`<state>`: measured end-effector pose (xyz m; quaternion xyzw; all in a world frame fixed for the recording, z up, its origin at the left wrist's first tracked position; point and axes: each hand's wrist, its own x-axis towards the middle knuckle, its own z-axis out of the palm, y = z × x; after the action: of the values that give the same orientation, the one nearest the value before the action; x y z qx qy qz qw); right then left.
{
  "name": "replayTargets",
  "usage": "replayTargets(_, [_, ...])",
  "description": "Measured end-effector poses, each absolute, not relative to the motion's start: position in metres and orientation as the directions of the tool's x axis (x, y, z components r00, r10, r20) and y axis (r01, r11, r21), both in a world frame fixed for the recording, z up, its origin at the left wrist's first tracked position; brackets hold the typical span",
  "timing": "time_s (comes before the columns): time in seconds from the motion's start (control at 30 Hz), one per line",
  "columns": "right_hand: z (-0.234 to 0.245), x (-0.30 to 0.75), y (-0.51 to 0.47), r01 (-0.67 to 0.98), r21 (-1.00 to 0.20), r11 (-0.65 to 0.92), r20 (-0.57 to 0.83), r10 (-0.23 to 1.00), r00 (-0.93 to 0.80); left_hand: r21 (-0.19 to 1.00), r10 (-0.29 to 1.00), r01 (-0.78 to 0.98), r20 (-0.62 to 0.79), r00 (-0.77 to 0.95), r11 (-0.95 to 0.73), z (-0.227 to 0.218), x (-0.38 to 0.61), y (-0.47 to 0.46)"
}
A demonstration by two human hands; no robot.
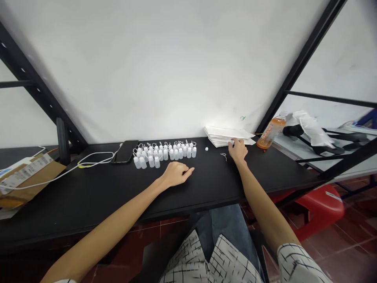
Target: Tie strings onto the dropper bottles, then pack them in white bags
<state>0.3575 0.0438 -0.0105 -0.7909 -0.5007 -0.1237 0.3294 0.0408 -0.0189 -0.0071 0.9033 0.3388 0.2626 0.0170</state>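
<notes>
My left hand (176, 174) rests on the black tabletop with its fingers curled in and its thumb pointing right; nothing shows in it. Just behind it stand several rows of small white plastic bottles (157, 162), many with thin white loops at the top. My right hand (238, 150) is at the front edge of a stack of white paper sheets (225, 133). Its fingers are bent together around a small whitish bit that I cannot make out. Left of that hand lie a thin white loop of string (224, 155) and a tiny white piece (206, 149).
A black phone (126, 151) with a white cable (100, 153) lies left of the bottles. A brown package (32, 175) sits at the far left. At the right end stands a bottle of orange drink (271, 131). Black metal frame posts rise at both sides; a red stool (321, 206) is below right.
</notes>
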Motion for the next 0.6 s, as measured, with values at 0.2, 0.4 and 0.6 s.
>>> replayTargets(0.2, [-0.001, 0.361, 0.038, 0.857, -0.464, -0.223, 0.562, 0.674, 0.480, 0.219, 0.632, 0.609, 0.449, 0.631, -0.763, -0.004, 0.041, -0.018])
replayTargets(0.4, [0.014, 0.336, 0.029, 0.741, -0.664, 0.101, 0.616, 0.636, 0.465, 0.293, 0.675, 0.620, 0.464, 0.573, -0.728, -0.006, 0.041, -0.016])
replayTargets(0.6, [0.014, 0.265, 0.011, 0.351, -0.834, 0.425, 0.420, 0.903, -0.094, 0.490, 0.789, 0.619, 0.402, 0.465, -0.614, -0.004, 0.042, -0.015])
